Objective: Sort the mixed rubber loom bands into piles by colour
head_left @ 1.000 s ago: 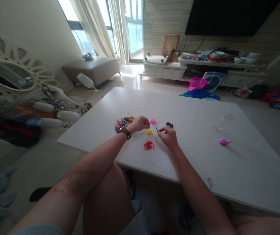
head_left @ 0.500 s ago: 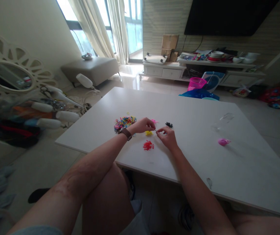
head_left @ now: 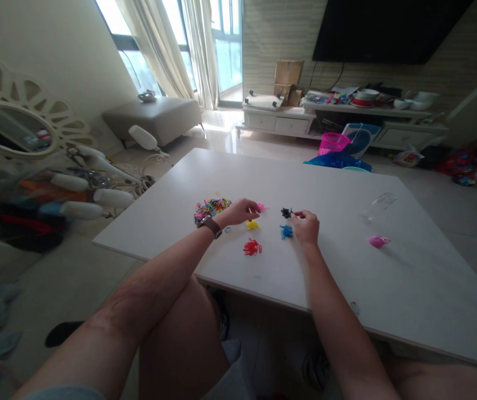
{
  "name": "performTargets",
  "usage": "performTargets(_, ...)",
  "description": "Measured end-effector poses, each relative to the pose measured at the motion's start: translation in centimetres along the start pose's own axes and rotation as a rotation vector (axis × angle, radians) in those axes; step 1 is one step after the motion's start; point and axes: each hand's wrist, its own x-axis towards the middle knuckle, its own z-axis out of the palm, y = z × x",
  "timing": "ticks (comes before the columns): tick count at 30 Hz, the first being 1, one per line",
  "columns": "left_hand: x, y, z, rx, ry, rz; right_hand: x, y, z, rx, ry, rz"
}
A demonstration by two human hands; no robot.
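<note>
Hands of a seated person above a white rectangular surface (head_left: 338, 266) bearing small band-like loops in heaps. Left hand (head_left: 243, 211), with a dark brown-strapped wristwatch (head_left: 211, 225) at its wrist: grip loosely curled, thumb and fingers slightly apart, just beside a small bright pink heap (head_left: 262, 207), which it partly covers, and near a small yellow heap (head_left: 253, 225). Right hand (head_left: 307, 226): fingertips together at the right edge of a small black heap (head_left: 286, 213); whether its grip pinches a loop cannot be told at this scale. A small blue heap (head_left: 286, 231) lies nearer the person than the black one, just left of the right hand. A small red heap (head_left: 252, 248) lies nearer the person than the yellow one. A larger multicoloured heap (head_left: 211, 209) lies to the left, partly behind the left wrist; a single pale blue loop (head_left: 227, 229) rests near that wrist, and a single yellow loop (head_left: 217, 193) lies beyond the multicoloured heap. Well apart, toward the right side of the surface, are a rounded pink-purple object (head_left: 378, 241) and, farther from the person, a clear transparent container (head_left: 384, 200).
</note>
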Motion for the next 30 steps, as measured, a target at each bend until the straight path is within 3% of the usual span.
performTargets(7, -0.2, 0.1, -0.7, -0.028, 0.012, -0.032, 0.2, 1.3, 1.1, -0.052, -0.006, 0.025)
performTargets(17, -0.5, -0.4, -1.7, -0.050, 0.036, -0.100, 0.1, 1.2, 0.7, 0.005, -0.045, 0.099)
performTargets(25, -0.8, -1.2, -2.9, -0.060, 0.162, -0.207, -0.1, 1.2, 1.0, 0.017, -0.030, 0.063)
performTargets(30, -1.5, -2.6, -5.1, -0.009, 0.345, -0.319, 0.0, 1.2, 0.9, 0.029, -0.041, 0.106)
